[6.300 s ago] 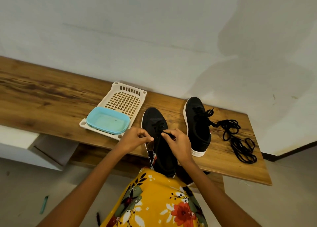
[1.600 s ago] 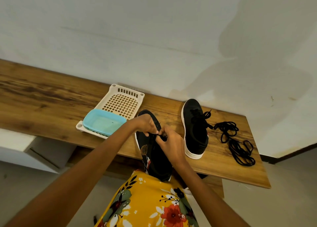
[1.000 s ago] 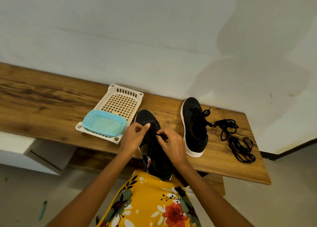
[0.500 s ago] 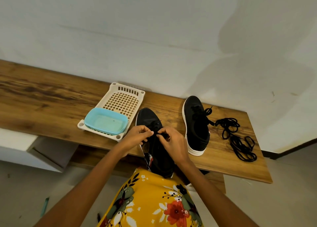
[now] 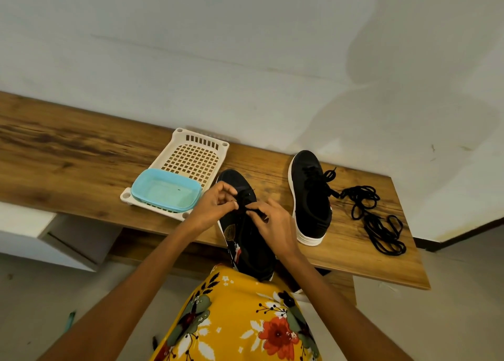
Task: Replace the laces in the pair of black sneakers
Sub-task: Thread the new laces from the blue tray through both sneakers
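Note:
A black sneaker (image 5: 245,240) lies toe-away across the front edge of the wooden table (image 5: 68,170), its heel over my lap. My left hand (image 5: 215,205) and my right hand (image 5: 272,224) meet over its lacing area, each pinching the black lace (image 5: 243,200) there. The second black sneaker (image 5: 311,199), white-soled and with its lace tied, stands to the right. A loose heap of black laces (image 5: 373,219) lies on the table right of it.
A cream perforated plastic tray (image 5: 193,159) sits left of the sneakers, with a light blue tub (image 5: 166,194) on its near end. A white wall runs behind the table. The table's right end is near the loose laces.
Over the last seconds both hands stayed at the near sneaker's lace, shifting slightly; the left hand reached over the shoe and drew back. The sneakers and loose laces have not moved.

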`<move>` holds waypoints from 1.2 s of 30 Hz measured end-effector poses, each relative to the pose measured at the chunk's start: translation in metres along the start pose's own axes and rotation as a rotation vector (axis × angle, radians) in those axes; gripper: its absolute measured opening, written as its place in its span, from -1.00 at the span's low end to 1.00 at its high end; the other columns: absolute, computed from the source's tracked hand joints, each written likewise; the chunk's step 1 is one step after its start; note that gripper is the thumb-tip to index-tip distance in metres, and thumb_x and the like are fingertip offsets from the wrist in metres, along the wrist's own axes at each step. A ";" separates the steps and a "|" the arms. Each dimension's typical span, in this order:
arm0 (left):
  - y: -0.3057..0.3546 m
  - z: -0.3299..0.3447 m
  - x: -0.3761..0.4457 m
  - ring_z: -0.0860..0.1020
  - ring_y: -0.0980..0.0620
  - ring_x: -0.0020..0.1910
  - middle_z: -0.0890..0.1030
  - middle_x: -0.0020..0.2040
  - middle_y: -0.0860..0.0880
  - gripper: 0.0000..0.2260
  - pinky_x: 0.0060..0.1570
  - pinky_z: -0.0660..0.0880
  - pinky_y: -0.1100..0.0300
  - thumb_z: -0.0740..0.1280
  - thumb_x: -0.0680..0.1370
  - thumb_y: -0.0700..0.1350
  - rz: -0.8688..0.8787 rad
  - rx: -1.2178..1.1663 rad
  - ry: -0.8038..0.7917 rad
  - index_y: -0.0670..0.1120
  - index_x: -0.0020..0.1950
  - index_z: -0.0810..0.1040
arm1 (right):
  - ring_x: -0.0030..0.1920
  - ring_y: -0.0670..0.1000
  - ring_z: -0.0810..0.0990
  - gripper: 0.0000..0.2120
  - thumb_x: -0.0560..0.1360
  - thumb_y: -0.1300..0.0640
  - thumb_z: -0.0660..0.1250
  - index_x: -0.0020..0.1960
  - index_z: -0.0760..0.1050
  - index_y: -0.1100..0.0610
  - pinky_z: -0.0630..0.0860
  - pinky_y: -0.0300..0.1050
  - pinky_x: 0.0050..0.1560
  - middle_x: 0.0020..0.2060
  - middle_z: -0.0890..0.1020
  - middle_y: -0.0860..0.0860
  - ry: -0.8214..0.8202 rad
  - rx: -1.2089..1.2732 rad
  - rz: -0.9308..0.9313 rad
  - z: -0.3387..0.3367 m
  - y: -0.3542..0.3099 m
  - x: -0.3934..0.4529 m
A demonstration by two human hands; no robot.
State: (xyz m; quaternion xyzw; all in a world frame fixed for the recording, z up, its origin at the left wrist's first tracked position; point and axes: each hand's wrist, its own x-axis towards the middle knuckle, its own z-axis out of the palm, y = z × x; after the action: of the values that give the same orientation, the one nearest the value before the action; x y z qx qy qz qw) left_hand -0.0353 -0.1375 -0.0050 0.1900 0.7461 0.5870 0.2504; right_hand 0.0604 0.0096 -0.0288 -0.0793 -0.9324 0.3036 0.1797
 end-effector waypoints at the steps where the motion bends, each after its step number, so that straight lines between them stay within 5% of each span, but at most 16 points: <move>1: -0.001 -0.002 -0.001 0.53 0.10 -0.16 0.54 -0.22 -0.04 -0.79 -0.04 0.46 0.31 0.32 0.49 -0.33 0.001 0.023 -0.028 -0.04 0.00 0.46 | -0.10 -0.10 0.57 -0.83 0.51 0.07 0.36 0.08 0.62 0.00 0.53 -0.17 -0.25 -0.05 0.61 -0.07 0.006 -0.002 -0.007 0.000 0.000 0.000; 8: -0.008 0.000 0.000 0.56 0.23 -0.31 0.59 -0.37 0.06 -0.92 -0.14 0.47 0.34 0.32 0.54 -0.08 0.047 0.233 -0.103 -0.05 -0.02 0.59 | -0.10 -0.12 0.57 -0.77 0.50 0.10 0.38 0.16 0.56 0.03 0.58 -0.11 -0.19 0.05 0.59 -0.07 0.022 0.053 -0.008 0.001 0.000 -0.002; 12: -0.006 0.005 0.003 0.54 0.26 -0.41 0.61 -0.40 0.07 -0.93 -0.16 0.49 0.22 0.38 0.50 -0.05 0.038 0.363 -0.058 0.00 -0.05 0.61 | -0.09 -0.22 0.53 -0.55 0.46 0.07 0.43 0.30 0.39 0.02 0.52 -0.39 -0.15 0.14 0.36 -0.15 0.182 0.340 0.288 -0.006 -0.001 0.000; 15: -0.009 0.007 0.002 0.54 0.26 -0.39 0.61 -0.36 0.09 -0.97 -0.18 0.48 0.25 0.40 0.49 -0.06 0.025 0.348 -0.016 0.01 -0.13 0.60 | -0.11 -0.13 0.53 -0.86 0.52 0.14 0.35 0.05 0.45 0.01 0.55 -0.27 -0.09 -0.01 0.50 -0.09 0.388 0.482 0.471 -0.010 0.008 -0.004; 18: -0.014 0.009 0.001 0.55 0.20 -0.24 0.62 -0.22 0.09 -0.97 -0.12 0.51 0.22 0.42 0.46 -0.07 0.023 0.312 0.048 -0.01 -0.14 0.62 | -0.13 -0.09 0.57 -0.95 0.53 0.13 0.33 -0.09 0.52 0.00 0.58 -0.07 -0.08 -0.18 0.59 -0.12 0.265 0.436 0.455 -0.009 0.020 -0.012; 24: -0.019 0.015 0.000 0.52 0.17 -0.28 0.60 -0.27 0.08 -0.92 -0.18 0.49 0.19 0.45 0.44 -0.07 0.035 0.291 0.100 -0.06 -0.18 0.61 | -0.10 -0.17 0.58 -0.78 0.43 -0.09 0.42 0.01 0.59 -0.01 0.53 -0.27 -0.12 -0.07 0.57 -0.14 -0.062 0.307 0.300 -0.002 0.013 -0.010; 28: -0.019 0.014 0.001 0.57 0.10 -0.22 0.62 -0.25 0.06 -0.92 -0.13 0.53 0.12 0.47 0.42 -0.06 0.037 0.296 0.099 0.04 -0.21 0.58 | -0.19 -0.17 0.55 -0.86 0.45 -0.01 0.42 -0.19 0.57 0.04 0.44 -0.31 -0.20 -0.25 0.58 -0.13 -0.037 0.264 0.295 -0.007 0.011 -0.001; 31: -0.015 0.013 0.000 0.61 0.09 -0.23 0.64 -0.25 0.00 -0.90 -0.28 0.52 0.22 0.45 0.44 -0.09 0.068 0.246 0.107 0.10 -0.16 0.58 | -0.24 -0.22 0.54 -0.87 0.50 0.01 0.37 -0.19 0.58 0.01 0.39 -0.36 -0.23 -0.31 0.58 -0.18 -0.085 0.295 0.278 -0.014 0.010 0.000; 36: -0.010 0.016 -0.004 0.53 0.29 -0.43 0.61 -0.30 0.12 -0.93 -0.43 0.44 0.38 0.41 0.48 -0.09 0.072 0.255 0.137 0.08 -0.18 0.62 | -0.24 -0.11 0.62 -0.79 0.53 0.02 0.32 -0.21 0.63 0.05 0.58 0.01 -0.07 -0.33 0.65 -0.07 -0.072 0.377 0.352 -0.015 0.014 -0.003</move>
State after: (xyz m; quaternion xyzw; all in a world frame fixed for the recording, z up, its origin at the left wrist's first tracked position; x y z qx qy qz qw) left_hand -0.0228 -0.1299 -0.0175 0.2063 0.8226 0.5077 0.1517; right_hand 0.0696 0.0277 -0.0266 -0.1946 -0.8369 0.5012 0.1024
